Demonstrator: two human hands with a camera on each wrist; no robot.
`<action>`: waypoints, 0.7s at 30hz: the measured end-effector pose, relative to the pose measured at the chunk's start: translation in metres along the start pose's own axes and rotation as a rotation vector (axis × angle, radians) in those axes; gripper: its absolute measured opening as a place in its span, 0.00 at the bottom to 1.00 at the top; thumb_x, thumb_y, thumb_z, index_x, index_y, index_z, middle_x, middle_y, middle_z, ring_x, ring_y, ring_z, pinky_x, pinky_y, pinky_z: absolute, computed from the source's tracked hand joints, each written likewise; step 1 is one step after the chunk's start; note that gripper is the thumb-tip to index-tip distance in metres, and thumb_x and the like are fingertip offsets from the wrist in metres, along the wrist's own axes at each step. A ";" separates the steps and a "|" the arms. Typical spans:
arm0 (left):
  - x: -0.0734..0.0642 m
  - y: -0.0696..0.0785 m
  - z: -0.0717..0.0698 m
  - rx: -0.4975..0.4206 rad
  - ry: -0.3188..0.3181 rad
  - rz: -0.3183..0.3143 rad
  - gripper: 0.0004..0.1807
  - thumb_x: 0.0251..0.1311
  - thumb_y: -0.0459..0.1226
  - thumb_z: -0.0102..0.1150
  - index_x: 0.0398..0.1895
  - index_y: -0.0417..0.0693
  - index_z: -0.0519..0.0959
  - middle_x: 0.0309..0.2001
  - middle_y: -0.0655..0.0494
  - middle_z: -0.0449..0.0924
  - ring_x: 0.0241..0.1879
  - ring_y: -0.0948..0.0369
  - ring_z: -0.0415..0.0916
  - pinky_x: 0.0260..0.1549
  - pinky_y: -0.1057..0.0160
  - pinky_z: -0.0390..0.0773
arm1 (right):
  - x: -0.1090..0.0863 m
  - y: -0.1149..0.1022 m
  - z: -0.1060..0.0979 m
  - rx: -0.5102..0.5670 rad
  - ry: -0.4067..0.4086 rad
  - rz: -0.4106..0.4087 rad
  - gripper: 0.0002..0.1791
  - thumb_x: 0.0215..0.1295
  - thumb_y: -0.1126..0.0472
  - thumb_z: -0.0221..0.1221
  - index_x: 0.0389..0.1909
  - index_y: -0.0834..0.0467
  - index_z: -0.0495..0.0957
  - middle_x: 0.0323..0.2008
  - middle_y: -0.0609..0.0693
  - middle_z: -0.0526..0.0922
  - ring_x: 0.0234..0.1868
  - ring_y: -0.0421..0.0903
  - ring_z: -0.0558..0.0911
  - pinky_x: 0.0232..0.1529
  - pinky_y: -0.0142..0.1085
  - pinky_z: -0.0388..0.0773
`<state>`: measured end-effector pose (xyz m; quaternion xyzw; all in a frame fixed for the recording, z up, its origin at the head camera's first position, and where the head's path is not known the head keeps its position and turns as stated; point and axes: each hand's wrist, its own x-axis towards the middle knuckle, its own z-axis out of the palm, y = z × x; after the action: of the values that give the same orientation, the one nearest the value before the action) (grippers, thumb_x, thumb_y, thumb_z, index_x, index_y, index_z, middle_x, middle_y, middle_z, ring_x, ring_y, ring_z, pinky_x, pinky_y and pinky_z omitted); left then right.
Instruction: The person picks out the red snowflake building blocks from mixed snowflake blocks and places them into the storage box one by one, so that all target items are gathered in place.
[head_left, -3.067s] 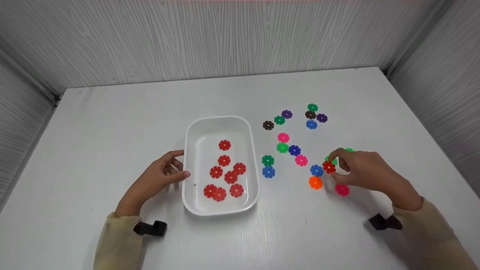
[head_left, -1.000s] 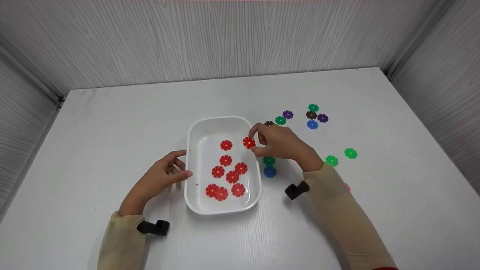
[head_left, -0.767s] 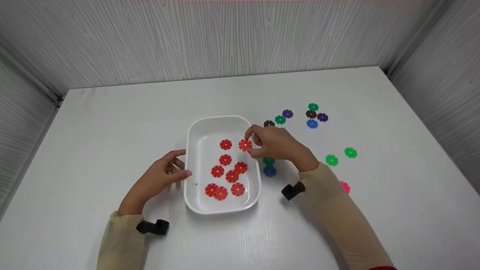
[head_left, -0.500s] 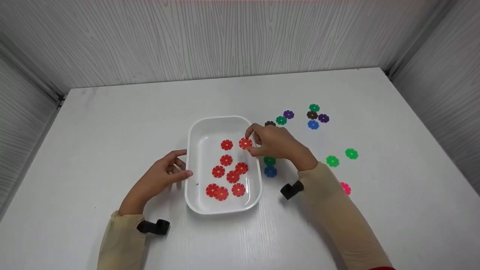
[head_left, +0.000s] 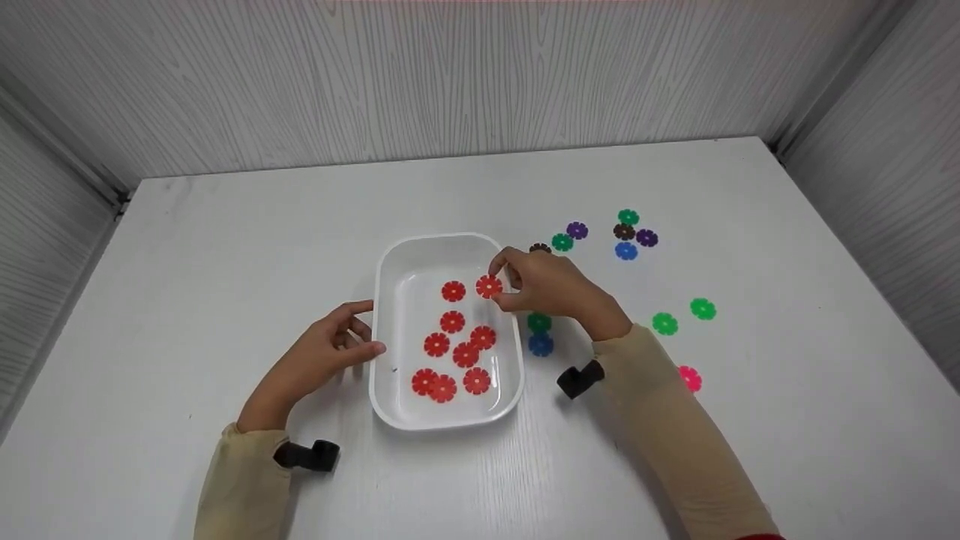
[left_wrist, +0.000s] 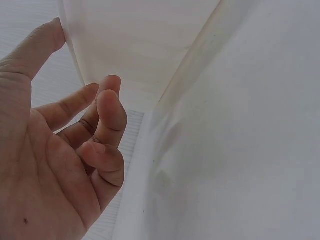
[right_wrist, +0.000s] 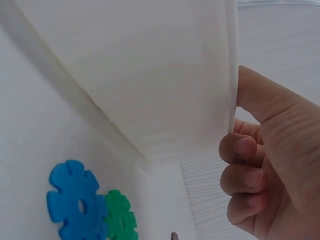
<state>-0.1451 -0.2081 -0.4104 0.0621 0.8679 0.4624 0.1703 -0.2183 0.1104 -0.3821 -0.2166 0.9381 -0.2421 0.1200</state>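
Observation:
Over the right side of the white plastic tray [head_left: 390, 412], my right hand [head_left: 551, 285] pinches a red snowflake disc [head_left: 489, 286] between thumb and index finger. The right wrist view shows that hand at the tray rim, the disc hidden behind the wall; its other fingers curl outside. At the left side of the tray my left hand [head_left: 319, 352] holds the rim, thumb tip on the edge and fingertips along the outer wall. Several more red discs [head_left: 452, 322] lie on the tray floor, some overlapping. The left wrist view shows bent fingers [left_wrist: 111, 117] beside the wall.
Right of the tray lie a blue disc [head_left: 541, 344] and a green disc [head_left: 539, 322], partly covered by my right hand. Farther back are green, purple, brown and blue discs [head_left: 626, 251]. Light green discs [head_left: 664, 324] and a pink disc [head_left: 690, 379] border my right sleeve [head_left: 667, 420].
My right hand has carried the red disc leftward from the loose discs to over the tray, then shifted only slightly. The left hand has stayed at the tray's left rim.

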 end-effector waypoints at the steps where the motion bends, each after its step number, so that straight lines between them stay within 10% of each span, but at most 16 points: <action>1: 0.000 0.000 0.000 0.002 0.001 0.001 0.37 0.58 0.48 0.65 0.69 0.50 0.64 0.44 0.50 0.74 0.33 0.59 0.71 0.28 0.65 0.71 | 0.000 0.000 0.000 0.006 0.001 -0.003 0.23 0.57 0.52 0.66 0.53 0.53 0.74 0.31 0.51 0.76 0.28 0.45 0.74 0.32 0.32 0.80; 21: 0.003 -0.003 0.001 0.027 -0.005 0.014 0.36 0.59 0.48 0.63 0.69 0.50 0.64 0.45 0.50 0.74 0.34 0.58 0.70 0.28 0.65 0.70 | -0.009 0.011 -0.001 0.029 0.027 -0.012 0.27 0.61 0.47 0.64 0.58 0.51 0.72 0.33 0.50 0.77 0.29 0.44 0.74 0.33 0.31 0.80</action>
<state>-0.1474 -0.2080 -0.4146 0.0718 0.8733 0.4516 0.1682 -0.2150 0.1236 -0.3857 -0.2172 0.9348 -0.2590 0.1090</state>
